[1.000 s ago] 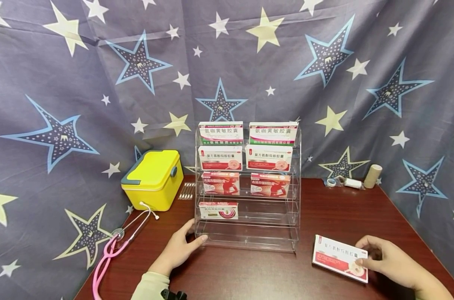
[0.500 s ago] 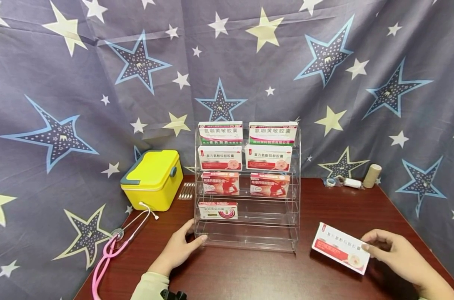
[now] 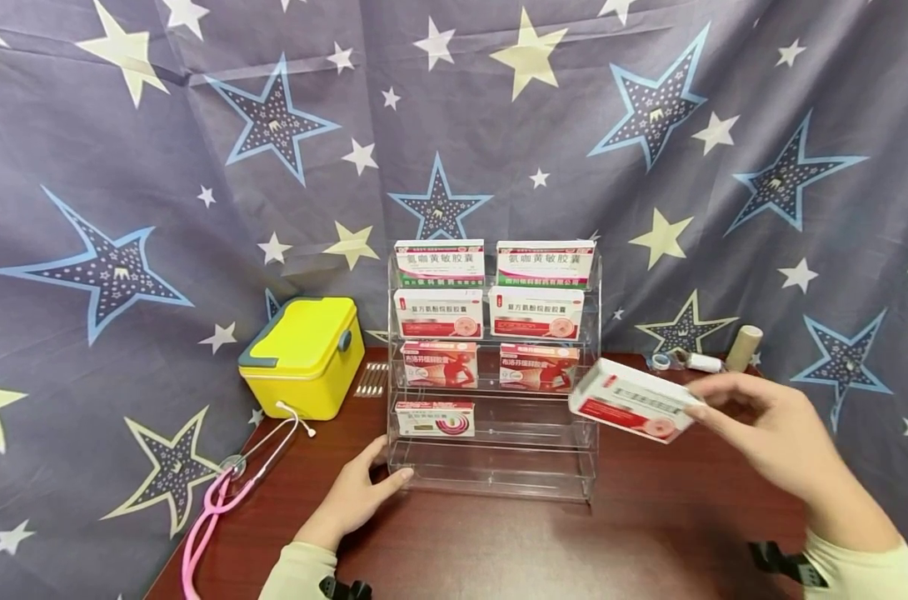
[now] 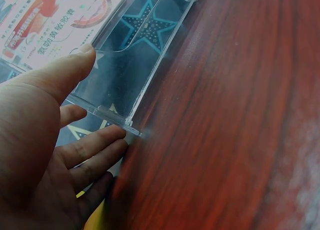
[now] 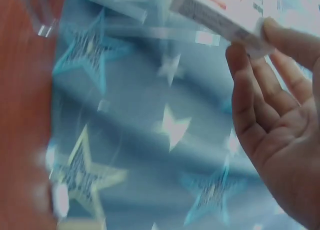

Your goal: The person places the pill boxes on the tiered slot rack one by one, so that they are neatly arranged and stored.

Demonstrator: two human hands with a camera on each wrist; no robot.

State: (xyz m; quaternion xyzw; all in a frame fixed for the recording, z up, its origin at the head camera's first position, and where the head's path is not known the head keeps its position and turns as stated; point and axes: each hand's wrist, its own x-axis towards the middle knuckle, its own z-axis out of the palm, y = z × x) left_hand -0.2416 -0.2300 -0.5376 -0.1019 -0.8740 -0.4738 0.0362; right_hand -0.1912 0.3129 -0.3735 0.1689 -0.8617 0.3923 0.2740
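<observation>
My right hand [image 3: 776, 433] pinches a white and red medicine box [image 3: 634, 402] by its right end, tilted and raised beside the clear display rack [image 3: 491, 482]. In the right wrist view, the thumb lies on one face of the box and the fingers on the other. My left hand [image 3: 360, 496] holds the rack's lower left corner, thumb in front and fingers at the side edge [image 4: 105, 140]. Pairs of medicine boxes fill the rack's top three tiers. A single small box [image 3: 435, 420] sits at the left of the fourth tier; the bottom tier holds none.
A yellow case [image 3: 300, 358] stands left of the rack, with a pink stethoscope [image 3: 212, 504] before it. Cotton swabs [image 3: 371, 379] lie between case and rack. At the back right are a tan bandage roll [image 3: 744, 348] and small white rolls [image 3: 703, 362]. A star-patterned curtain hangs behind.
My right hand has lifted the medicine box from low on the right, up and leftward to the rack's right side. The left hand stays at the rack's corner.
</observation>
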